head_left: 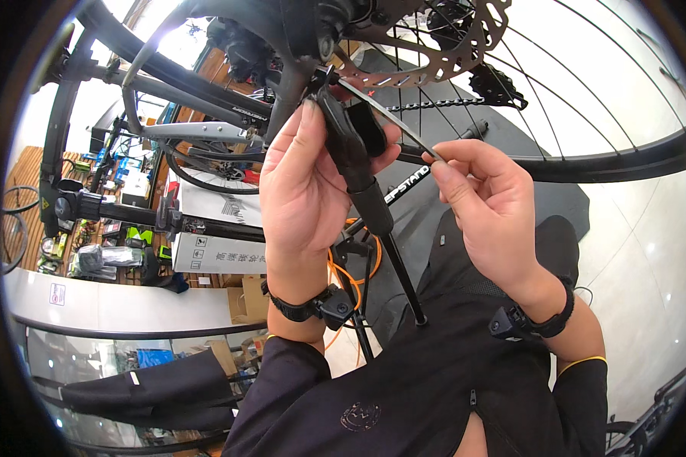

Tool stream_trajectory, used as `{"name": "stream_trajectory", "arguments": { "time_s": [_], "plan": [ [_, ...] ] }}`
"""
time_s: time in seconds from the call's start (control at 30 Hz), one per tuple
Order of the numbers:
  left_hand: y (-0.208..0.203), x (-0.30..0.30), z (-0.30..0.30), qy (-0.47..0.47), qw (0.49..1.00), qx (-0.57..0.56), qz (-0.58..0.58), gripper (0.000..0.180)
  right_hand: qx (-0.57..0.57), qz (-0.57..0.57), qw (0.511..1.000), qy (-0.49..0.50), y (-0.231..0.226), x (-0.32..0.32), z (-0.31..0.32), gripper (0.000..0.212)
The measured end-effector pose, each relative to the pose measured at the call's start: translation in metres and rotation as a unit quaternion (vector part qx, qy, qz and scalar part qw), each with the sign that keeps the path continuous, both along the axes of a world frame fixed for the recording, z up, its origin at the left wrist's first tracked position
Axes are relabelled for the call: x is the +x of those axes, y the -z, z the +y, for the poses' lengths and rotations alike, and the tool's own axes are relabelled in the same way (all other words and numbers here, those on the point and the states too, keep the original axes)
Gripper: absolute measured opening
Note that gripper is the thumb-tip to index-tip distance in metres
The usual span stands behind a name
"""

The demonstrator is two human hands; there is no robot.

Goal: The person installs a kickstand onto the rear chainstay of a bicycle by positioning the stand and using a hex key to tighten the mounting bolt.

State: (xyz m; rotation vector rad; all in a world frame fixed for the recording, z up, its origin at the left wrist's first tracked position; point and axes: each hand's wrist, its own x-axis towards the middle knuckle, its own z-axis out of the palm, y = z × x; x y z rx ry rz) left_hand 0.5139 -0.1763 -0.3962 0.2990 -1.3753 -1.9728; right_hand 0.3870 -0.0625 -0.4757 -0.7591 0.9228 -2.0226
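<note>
My left hand (305, 171) is wrapped round the top of a black bicycle kickstand (348, 148), its thumb pressed near the upper end. Below the hand, the kickstand's thin leg (402, 270) slants down to the right. Between the fingertips of my right hand (484, 198) is the end of a slim metal hex key (392, 118). Its other end meets the bolt area at the kickstand's top, beside the bicycle frame (290, 72). Just above the hex key hangs the brake disc (434, 65) of the wheel.
The spoked wheel's tyre (617, 164) curves across the right, with a chain (442, 103) and derailleur (498, 85) near it. A repair stand arm (122, 213) crosses the left. White cartons (217, 251), an orange cable (351, 282), a dark mat (564, 206) and shelves of small goods lie around.
</note>
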Motion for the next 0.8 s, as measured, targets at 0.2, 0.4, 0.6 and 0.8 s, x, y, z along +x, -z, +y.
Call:
{"name": "stream_trajectory", "arguments": {
  "time_s": [0.2,0.4,0.6,0.8],
  "plan": [
    [0.009,0.007,-0.013,0.101,0.992,0.065,0.035,0.041,-0.021,0.142,0.984,0.104,0.011,-0.003,-0.007,0.01],
    [0.008,0.003,-0.008,0.087,0.988,0.106,0.063,0.044,-0.031,0.168,0.976,0.136,0.012,-0.001,-0.01,0.007],
    [0.002,0.007,-0.009,0.096,0.984,0.139,0.052,0.044,-0.023,0.039,0.997,-0.066,0.012,-0.015,-0.015,0.012],
    [0.0,0.005,-0.004,0.068,0.989,0.125,0.043,0.042,0.014,0.212,0.975,-0.066,0.005,-0.041,-0.026,0.009]
  ]
}}
